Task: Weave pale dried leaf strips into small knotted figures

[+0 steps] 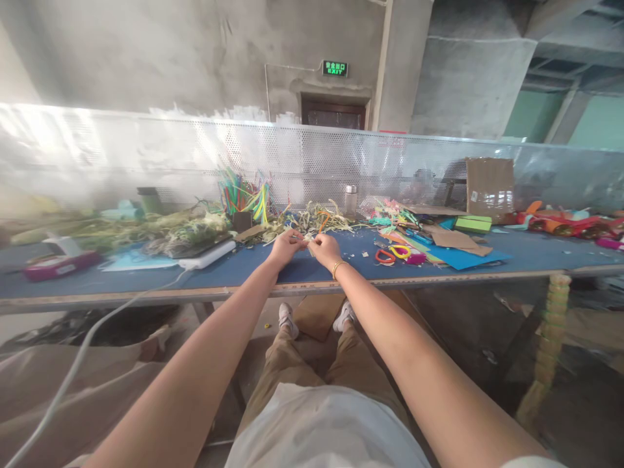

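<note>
Both my hands meet over the front part of the blue tabletop [258,265]. My left hand [286,247] has its fingers pinched together at a small pale piece [308,238]. From the other side my right hand [324,249], with a gold bracelet at the wrist, pinches at the same piece. The piece is mostly hidden by fingertips, and its kind is too small to make out. Just behind the hands lies a heap of pale, twisted strips [324,218]. Small white scraps [364,254] are scattered to the right of my right hand.
Yellow-handled scissors [400,251] and red-handled scissors [385,257] lie to the right, near cardboard and coloured sheets [468,255]. A white power strip [208,255] with a cord lies left. Colourful strips [244,195] and a bottle [351,199] stand behind, before a perforated metal screen [312,146].
</note>
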### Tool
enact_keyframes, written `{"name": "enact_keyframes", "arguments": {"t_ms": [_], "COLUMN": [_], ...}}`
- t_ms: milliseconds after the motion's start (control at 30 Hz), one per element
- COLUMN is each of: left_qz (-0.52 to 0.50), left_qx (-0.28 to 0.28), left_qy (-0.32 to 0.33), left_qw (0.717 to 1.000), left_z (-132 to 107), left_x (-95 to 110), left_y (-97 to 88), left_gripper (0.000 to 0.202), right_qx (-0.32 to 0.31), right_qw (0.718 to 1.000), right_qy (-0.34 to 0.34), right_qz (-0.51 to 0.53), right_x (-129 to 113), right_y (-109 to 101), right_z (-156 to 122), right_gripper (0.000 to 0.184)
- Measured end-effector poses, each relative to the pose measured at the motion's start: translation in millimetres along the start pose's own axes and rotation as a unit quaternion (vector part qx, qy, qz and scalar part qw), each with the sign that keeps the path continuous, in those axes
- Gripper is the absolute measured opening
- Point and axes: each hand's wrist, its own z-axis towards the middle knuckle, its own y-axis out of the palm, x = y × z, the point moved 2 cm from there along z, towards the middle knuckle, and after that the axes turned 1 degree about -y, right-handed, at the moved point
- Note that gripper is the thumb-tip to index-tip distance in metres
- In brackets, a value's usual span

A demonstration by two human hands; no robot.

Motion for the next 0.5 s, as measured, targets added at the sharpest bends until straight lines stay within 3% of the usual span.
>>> {"name": "enact_keyframes", "arguments": {"t_ms": [500], "left_qz": [0.012], "left_qx": [-0.019], "left_qy": [0.025], "left_qw": [0.999], "left_z": [5.7], "left_x": [-8.3], "left_y": [-2.6], "left_gripper": [0.042], "right_qx": [-0.019], "right_qw": [0.999], "right_qy": [-0.036], "right_qz": [0.012], "right_x": [1.8], "right_y": [2.9], "right_z": [0.5], "right_gripper": [0.022]}}
